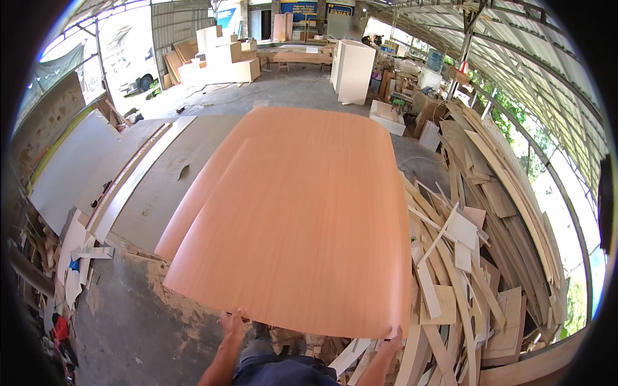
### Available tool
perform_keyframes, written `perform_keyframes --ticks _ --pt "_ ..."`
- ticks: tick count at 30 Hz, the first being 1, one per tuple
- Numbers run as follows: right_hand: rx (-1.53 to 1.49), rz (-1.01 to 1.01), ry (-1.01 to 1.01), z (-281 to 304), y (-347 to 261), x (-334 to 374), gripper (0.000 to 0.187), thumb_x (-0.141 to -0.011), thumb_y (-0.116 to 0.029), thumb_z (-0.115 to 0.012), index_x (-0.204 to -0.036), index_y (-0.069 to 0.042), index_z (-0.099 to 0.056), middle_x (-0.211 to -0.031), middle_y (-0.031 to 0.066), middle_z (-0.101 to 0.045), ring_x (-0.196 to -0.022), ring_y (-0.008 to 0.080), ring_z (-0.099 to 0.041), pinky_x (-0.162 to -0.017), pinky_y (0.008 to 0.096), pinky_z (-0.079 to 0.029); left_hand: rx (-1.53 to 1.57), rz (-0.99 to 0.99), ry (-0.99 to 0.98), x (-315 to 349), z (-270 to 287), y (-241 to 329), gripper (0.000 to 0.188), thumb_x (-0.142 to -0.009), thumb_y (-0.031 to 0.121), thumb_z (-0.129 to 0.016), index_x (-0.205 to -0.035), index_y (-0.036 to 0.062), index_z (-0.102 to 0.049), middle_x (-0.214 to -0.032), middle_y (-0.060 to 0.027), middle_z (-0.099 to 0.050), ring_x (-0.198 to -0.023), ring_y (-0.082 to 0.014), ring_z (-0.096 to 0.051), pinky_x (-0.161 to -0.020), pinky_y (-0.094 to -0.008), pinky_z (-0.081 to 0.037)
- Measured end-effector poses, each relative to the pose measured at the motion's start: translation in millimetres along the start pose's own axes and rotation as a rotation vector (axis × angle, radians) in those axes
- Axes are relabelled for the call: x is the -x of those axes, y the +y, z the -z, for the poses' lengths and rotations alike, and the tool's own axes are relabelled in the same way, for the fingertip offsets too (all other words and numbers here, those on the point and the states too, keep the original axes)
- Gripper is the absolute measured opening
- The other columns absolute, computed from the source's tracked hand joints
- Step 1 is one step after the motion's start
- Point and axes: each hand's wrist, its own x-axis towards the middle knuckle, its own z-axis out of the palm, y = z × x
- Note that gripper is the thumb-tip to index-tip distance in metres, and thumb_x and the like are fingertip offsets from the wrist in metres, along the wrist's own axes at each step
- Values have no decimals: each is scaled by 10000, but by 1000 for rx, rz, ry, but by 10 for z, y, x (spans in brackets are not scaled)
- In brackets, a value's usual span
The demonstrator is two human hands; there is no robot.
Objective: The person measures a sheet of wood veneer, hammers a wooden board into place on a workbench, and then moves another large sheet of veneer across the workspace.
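A large, thin wood-grain laminate sheet (296, 225), orange-brown and gently curved along its sides, stretches away in front of me. My left hand (233, 323) grips its near edge left of the middle, the thumb on top. Near the right corner of that same edge, my right hand (391, 340) holds on, with its other fingers mostly hidden. Another laminate sheet (212, 183) of the same colour shows under the left side of the held one. Beneath them lies a flat grey-brown board (168, 186), partly covered.
Heaped offcuts and strips (450, 257) crowd the right side, beside long leaning boards (515, 212). Pale panels (74, 161) lie to the left. Farther off stand a tall white cabinet (354, 69) and stacked boxy units (225, 59). Concrete floor (129, 315) shows at near left.
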Motion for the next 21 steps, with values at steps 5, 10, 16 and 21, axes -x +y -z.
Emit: perform_keyframes --ticks 5,10,16,21 --pt "-582 -145 100 766 -215 -1133 339 -934 -213 -629 -1207 -16 -586 -1097 121 -628 -1035 245 -611 -907 395 -528 33 -92 -238 -196 -306 26 141 -868 76 -624 -958 -29 -596 -764 -124 -666 -577 -219 -650 -524 -343 -535" --pt "-382 -128 46 591 -363 -764 239 -938 -174 -587 -1092 9 -587 -1035 103 -612 -1008 228 -604 -851 366 -524 -73 -127 -204 -530 32 235 95 -874 70 -607 -872 -19 -640 -724 -110 -668 -584 -209 -653 -514 -339 -524" --pt "-95 213 -121 1225 -780 -1428 151 -835 -82 -581 -936 30 -580 -930 98 -597 -844 214 -607 -732 339 -523 -200 -144 -231 -643 -103 338 121 -878 42 -582 -940 -34 -653 -744 -102 -672 -597 -200 -652 -507 -332 -514" --pt "-265 342 -59 1664 -1088 -1252 149 -773 -39 -611 -911 17 -623 -921 126 -599 -800 241 -605 -699 362 -518 -306 -125 -198 -539 -277 547 136 -853 1 -566 -956 -33 -648 -777 -102 -670 -589 -188 -639 -494 -316 -508"
